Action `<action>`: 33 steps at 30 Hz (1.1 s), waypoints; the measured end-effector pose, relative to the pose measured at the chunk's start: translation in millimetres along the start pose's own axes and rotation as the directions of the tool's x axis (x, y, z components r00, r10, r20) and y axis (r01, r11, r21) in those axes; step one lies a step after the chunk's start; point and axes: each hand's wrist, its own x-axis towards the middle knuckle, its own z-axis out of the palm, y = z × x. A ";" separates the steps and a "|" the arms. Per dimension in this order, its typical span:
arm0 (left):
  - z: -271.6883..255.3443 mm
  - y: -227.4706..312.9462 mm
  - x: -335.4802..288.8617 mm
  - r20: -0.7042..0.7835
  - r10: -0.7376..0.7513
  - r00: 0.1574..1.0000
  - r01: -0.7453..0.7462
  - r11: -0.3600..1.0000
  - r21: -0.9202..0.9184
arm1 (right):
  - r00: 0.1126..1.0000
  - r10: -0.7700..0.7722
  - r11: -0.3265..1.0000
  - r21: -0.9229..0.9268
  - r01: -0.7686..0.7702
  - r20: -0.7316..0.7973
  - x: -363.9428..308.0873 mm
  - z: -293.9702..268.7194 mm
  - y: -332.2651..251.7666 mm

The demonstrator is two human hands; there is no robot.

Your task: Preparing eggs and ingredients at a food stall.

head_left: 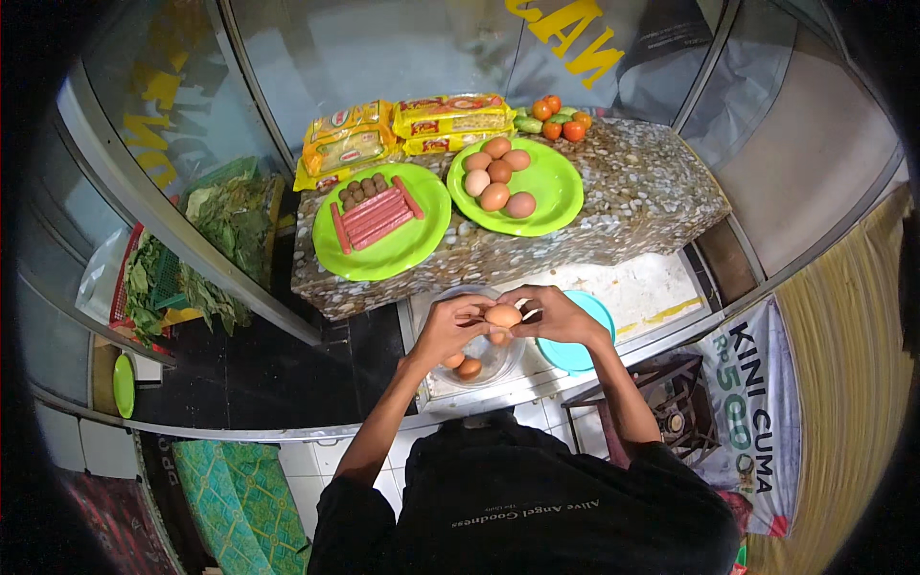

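Note:
A brown egg [502, 315] is held between the fingertips of my left hand [448, 326] and my right hand [563, 316], both closed on it. Just beneath it another egg shows partly; I cannot tell if my fingers touch that one. Below my hands stands a clear round plastic tub [497, 366], with brown eggs [468, 368] at its left side. My left hand and wrist hide part of the tub. Close by my right hand lies a round turquoise lid or plate [579, 357], partly covered by that hand.
On the pebbled stone counter [632, 211], one green plate [548, 220] bears several eggs; another [422, 251] holds pink sausages and small brown balls. Behind are yellow noodle packs [450, 117] and tomatoes [573, 131]. Leafy greens [225, 230] lie left, past a metal-framed glass panel [192, 206].

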 end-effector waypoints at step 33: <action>-24.2 70.9 188.7 0.049 0.435 0.899 -0.285 0.499 0.818 | 0.810 -0.284 0.931 -0.351 0.104 -0.514 141.6 -141.3 55.0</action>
